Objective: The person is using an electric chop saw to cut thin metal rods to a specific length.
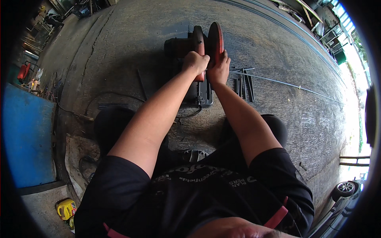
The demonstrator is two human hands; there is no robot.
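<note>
A cut-off saw with a dark motor (176, 47) and a red guard (199, 37) stands on the concrete floor in front of me. My left hand (194, 63) is closed round the red handle part (199, 76) on its near side. To the right of the guard is a large red cutting disc (216, 39), upright and seen nearly edge-on. My right hand (219, 71) grips the disc's near edge, its fingers along the right face; the thumb is hidden. Below both hands lies the saw's dark base with a metal clamp screw (199, 95).
Several cut metal bars (246, 87) lie right of the base. A long thin rod (293, 85) stretches away to the right. A dark cable (113, 93) runs leftward. At the left are a blue panel (27, 135) and a yellow container (66, 209). A car wheel (346, 187) shows lower right.
</note>
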